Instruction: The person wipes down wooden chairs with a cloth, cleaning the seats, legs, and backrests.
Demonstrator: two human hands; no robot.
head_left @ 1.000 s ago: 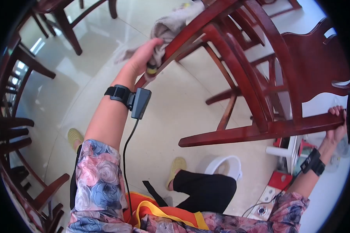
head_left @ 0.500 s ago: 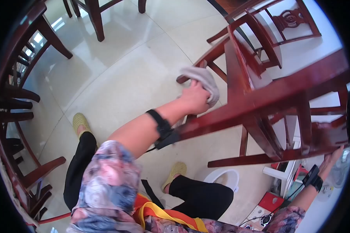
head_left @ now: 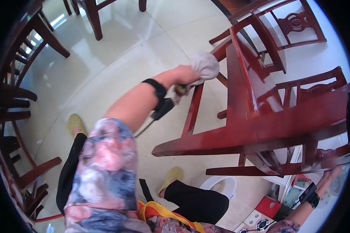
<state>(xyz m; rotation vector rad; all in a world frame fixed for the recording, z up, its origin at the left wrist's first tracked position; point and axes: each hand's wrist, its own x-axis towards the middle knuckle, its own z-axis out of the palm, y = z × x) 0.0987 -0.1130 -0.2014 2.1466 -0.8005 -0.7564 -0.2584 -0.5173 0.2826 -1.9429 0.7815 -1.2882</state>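
Note:
My left hand [head_left: 186,74] is closed on a bunched pale grey cloth [head_left: 205,65]. The cloth lies against a leg of a dark red wooden chair [head_left: 237,134], which is tipped over with its legs pointing left. Some of the leg is hidden behind the cloth and hand. At the far right, my right hand [head_left: 329,176] grips the lower edge of the same chair; its fingers are partly hidden. Black straps with small devices are on both wrists.
A white bucket [head_left: 231,186] stands on the tiled floor [head_left: 124,77] beside my foot. More wooden chairs [head_left: 23,174] line the left side, and another chair [head_left: 297,23] stands at upper right. A red and white box with round dials [head_left: 262,221] sits at lower right.
My left hand has moved up and left with the cloth. The chair has turned, and its near leg end now shows lower and farther left. My right hand appears slightly lower, still at the chair.

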